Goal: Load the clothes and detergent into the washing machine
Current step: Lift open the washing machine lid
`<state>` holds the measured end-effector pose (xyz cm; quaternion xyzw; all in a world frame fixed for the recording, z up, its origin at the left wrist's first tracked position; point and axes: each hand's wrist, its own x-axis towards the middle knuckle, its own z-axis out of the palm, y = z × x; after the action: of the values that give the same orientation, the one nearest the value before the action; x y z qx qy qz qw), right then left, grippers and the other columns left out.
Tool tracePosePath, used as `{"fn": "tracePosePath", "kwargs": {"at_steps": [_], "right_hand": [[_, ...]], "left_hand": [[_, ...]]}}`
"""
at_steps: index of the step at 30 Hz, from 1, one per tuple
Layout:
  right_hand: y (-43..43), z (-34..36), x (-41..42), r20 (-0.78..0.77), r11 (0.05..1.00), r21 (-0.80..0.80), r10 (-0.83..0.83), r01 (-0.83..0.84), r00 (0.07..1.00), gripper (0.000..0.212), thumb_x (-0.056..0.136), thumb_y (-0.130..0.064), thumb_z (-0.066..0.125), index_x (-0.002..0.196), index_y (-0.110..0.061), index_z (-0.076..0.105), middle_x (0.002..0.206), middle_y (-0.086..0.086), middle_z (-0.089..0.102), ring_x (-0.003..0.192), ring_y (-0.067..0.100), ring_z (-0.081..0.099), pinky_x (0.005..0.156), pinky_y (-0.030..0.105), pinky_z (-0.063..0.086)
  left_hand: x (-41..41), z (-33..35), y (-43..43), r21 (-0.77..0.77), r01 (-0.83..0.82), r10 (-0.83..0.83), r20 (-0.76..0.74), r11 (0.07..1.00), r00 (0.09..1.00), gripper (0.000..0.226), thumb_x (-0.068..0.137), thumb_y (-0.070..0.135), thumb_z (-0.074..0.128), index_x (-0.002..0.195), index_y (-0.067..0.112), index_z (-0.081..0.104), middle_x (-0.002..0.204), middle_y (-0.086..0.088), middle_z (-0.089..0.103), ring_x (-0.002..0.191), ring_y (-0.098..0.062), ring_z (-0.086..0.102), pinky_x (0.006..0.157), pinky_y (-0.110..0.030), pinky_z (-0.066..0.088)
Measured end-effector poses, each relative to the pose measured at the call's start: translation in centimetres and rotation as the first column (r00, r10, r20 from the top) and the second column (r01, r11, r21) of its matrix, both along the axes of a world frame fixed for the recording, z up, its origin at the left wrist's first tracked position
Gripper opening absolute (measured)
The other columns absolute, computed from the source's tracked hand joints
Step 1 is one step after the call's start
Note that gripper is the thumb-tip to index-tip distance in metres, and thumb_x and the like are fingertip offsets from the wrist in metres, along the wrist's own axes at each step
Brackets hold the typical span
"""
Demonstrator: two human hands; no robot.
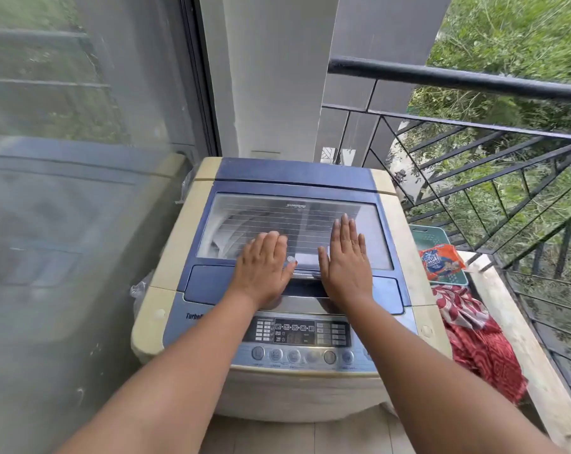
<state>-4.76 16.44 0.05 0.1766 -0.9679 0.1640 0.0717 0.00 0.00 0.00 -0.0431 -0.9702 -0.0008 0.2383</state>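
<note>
Head view: I see a top-load washing machine (177,239) with a cream plastic body, rounded corners and a glossy blue top. Its lid (277,209) is down flat, a blue frame round a clear, line-ribbed window; the drum shows dimly through it. The control panel (302,334) sits at the front edge, with a dark display and a row of round buttons.

Left hand (264,270) lies palm down at the lid's front edge, fingers straight and together, tips on the window; grip released, holding nothing. Right hand (344,260) lies just beside it, not touching, palm down, fingers straight and further onto the window, thumb spread; grip released. Both forearms stretch forward over the panel.

The clothes, a crumpled red cloth (477,339) with a white pattern, are outside the machine, heaped between its right side and the concrete ledge (520,348). The detergent packet (441,262), shiny orange and blue, lies on a green tray (429,235) beyond the cloth. A black metal railing (457,78) runs behind.
</note>
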Motion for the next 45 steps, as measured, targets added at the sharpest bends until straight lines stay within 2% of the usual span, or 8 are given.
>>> {"fn": "tracePosePath", "kwargs": {"at_steps": [3,5,8,14,18,20,23,45], "right_hand": [[0.0,-0.6,0.7,-0.131,0.999,-0.029,0.027,-0.032,0.991,0.062,0.091,-0.031,0.023,0.141,0.004,0.034,0.146,0.021,0.04,0.137,0.035,0.037,0.115,0.041,0.026],[-0.1,-1.4,1.4,-0.262,0.997,-0.048,0.042,-0.056,0.964,0.045,0.085,-0.016,0.038,0.119,0.006,0.058,0.111,0.022,0.064,0.099,0.039,0.061,0.087,0.044,0.053],[-0.5,-1.2,2.6,-0.334,0.992,-0.075,0.072,-0.103,0.94,0.018,0.08,-0.011,0.046,0.071,-0.004,0.059,0.068,0.014,0.056,0.061,0.032,0.052,0.053,0.04,0.048],[-0.5,-2.0,4.3,-0.24,0.995,0.073,0.076,-0.06,0.968,0.044,0.08,-0.03,0.044,0.041,-0.013,0.054,0.045,0.004,0.054,0.041,0.027,0.054,0.038,0.021,0.035],[-0.4,-1.6,4.4,-0.044,0.986,0.155,0.071,-0.063,0.997,0.043,0.087,-0.026,0.054,0.049,-0.008,0.064,0.056,0.009,0.065,0.052,0.032,0.062,0.046,0.024,0.042],[-0.6,-1.4,4.6,0.009,0.985,0.161,0.069,-0.069,0.998,0.045,0.096,-0.029,0.042,0.07,-0.006,0.071,0.079,0.013,0.07,0.075,0.034,0.065,0.06,0.03,0.045],[-0.6,-1.0,4.7,0.041,0.983,0.168,0.064,-0.07,0.997,0.049,0.099,-0.032,0.032,0.085,-0.007,0.071,0.096,0.013,0.07,0.091,0.033,0.063,0.07,0.032,0.046],[-1.4,1.1,5.3,0.094,0.988,0.15,-0.047,0.032,0.994,0.047,0.099,-0.028,0.031,0.082,-0.006,0.069,0.093,0.014,0.07,0.089,0.033,0.062,0.066,0.031,0.041]], "left_hand": [[0.5,-0.5,0.2,0.019,0.19,-0.19,-0.025,0.982,0.981,0.03,0.084,0.034,0.042,0.086,0.011,0.062,0.084,-0.005,0.061,0.074,-0.023,0.059,0.059,-0.033,0.052],[0.8,-1.1,0.4,0.025,0.289,-0.288,-0.024,0.957,0.957,0.026,0.086,0.03,0.043,0.079,0.012,0.062,0.075,-0.003,0.059,0.065,-0.021,0.059,0.052,-0.029,0.049],[0.9,-1.3,0.5,-0.015,0.321,-0.321,-0.029,0.947,0.946,0.03,0.086,0.028,0.043,0.065,0.016,0.059,0.062,-0.001,0.058,0.053,-0.02,0.057,0.045,-0.026,0.044],[1.7,-1.8,0.8,-0.049,0.237,-0.229,0.127,0.97,0.965,0.042,0.081,0.037,0.04,0.047,0.017,0.055,0.042,0.002,0.056,0.035,-0.017,0.054,0.036,-0.017,0.034],[2.4,-1.4,0.9,0.02,0.088,-0.09,0.264,0.996,0.96,0.053,0.089,0.041,0.033,0.054,0.015,0.064,0.053,-0.001,0.065,0.05,-0.022,0.064,0.045,-0.024,0.039],[2.5,-1.5,0.9,0.017,0.033,-0.037,0.301,0.999,0.953,0.056,0.097,0.043,0.028,0.073,0.013,0.068,0.077,-0.004,0.071,0.077,-0.025,0.066,0.06,-0.028,0.038],[2.7,-1.2,0.9,0.026,-0.019,0.008,0.362,0.999,0.932,0.055,0.1,0.043,0.027,0.082,0.011,0.069,0.089,-0.007,0.071,0.091,-0.027,0.064,0.069,-0.03,0.04],[3.5,0.5,1.3,0.23,-0.112,0.027,0.344,0.967,0.939,0.05,0.099,0.036,0.034,0.079,0.005,0.068,0.089,-0.012,0.07,0.089,-0.031,0.063,0.073,-0.034,0.045]]}}
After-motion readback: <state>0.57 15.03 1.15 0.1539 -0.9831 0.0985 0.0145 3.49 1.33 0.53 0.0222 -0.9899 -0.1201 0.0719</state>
